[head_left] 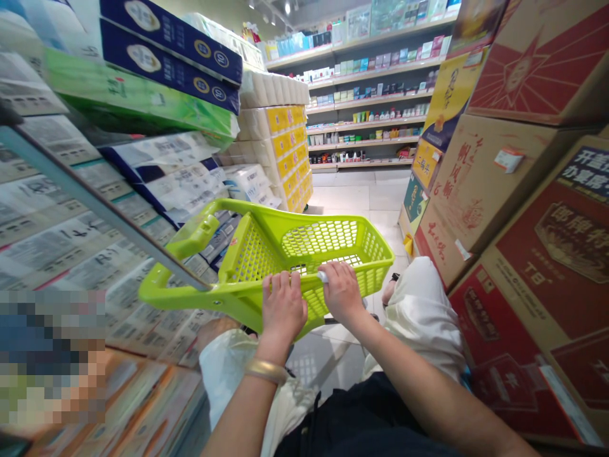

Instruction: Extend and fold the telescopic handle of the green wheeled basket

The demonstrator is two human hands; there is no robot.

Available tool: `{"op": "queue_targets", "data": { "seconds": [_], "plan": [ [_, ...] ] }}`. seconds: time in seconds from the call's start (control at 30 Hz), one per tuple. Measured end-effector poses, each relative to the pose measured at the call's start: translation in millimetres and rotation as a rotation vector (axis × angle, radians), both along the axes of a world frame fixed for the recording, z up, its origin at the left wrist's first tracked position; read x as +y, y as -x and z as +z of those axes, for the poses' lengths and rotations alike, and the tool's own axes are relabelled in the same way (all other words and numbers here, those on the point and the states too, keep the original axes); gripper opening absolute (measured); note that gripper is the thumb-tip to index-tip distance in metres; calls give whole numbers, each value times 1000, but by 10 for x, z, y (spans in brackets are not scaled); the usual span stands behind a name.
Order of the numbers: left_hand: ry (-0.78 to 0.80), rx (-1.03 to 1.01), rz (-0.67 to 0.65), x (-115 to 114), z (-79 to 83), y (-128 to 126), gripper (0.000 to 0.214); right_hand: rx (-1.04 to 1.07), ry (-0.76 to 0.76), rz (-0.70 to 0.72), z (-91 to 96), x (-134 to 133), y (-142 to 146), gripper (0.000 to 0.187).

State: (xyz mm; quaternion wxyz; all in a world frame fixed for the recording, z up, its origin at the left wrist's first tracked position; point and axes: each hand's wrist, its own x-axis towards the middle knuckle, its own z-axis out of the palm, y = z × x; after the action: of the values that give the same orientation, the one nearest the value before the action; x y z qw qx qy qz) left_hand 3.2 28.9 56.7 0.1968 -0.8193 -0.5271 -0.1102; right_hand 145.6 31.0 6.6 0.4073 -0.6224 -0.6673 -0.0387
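Note:
A lime-green rolling shopping basket (266, 222) with perforated walls stands on the floor in front of me, between my legs and the shelves. My left hand (284, 303) is closed over its near rim, fingers curled over the edge. Just to the right, my right hand (341, 291) is closed on the same rim. A small white thing (323, 277) shows by its index finger, too small to make out. A grey metal rod (104, 206) rises from the basket's left end. Only bare mesh shows in the visible part of the basket's inside.
Stacked tissue packs (162, 171) line the left side. Yellow-and-white packs (288, 152) are piled beyond them. Cardboard cartons (495, 171) rise close on the right. Shelves of small goods (371, 95) stand across the far end of the tiled floor (356, 190).

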Motion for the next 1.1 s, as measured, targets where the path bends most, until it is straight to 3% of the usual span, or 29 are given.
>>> {"op": "queue_targets", "data": {
  "seconds": [0.13, 0.47, 0.63, 0.8, 0.97, 1.1],
  "plan": [
    [-12, -7, 12, -12, -6, -29, 39, 4, 0, -53, -21, -14, -83, 33],
    [-12, -35, -10, 14, -8, 22, 27, 25, -12, 25, 102, 92, 428, 22],
    [2, -36, -13, 34, -43, 42, 34, 11, -24, 79, 48, 41, 238, 29],
    [1, -22, -9, 26, -67, 22, 39, 10, -28, 4, -13, -16, 0, 28],
    [-19, -26, 3, 20, -75, 2, 40, 31, -14, -39, 3, 5, 100, 30],
    [-21, -32, 5, 41, -80, 26, 39, 50, -15, 13, 40, 37, 247, 31]
  ]
}}
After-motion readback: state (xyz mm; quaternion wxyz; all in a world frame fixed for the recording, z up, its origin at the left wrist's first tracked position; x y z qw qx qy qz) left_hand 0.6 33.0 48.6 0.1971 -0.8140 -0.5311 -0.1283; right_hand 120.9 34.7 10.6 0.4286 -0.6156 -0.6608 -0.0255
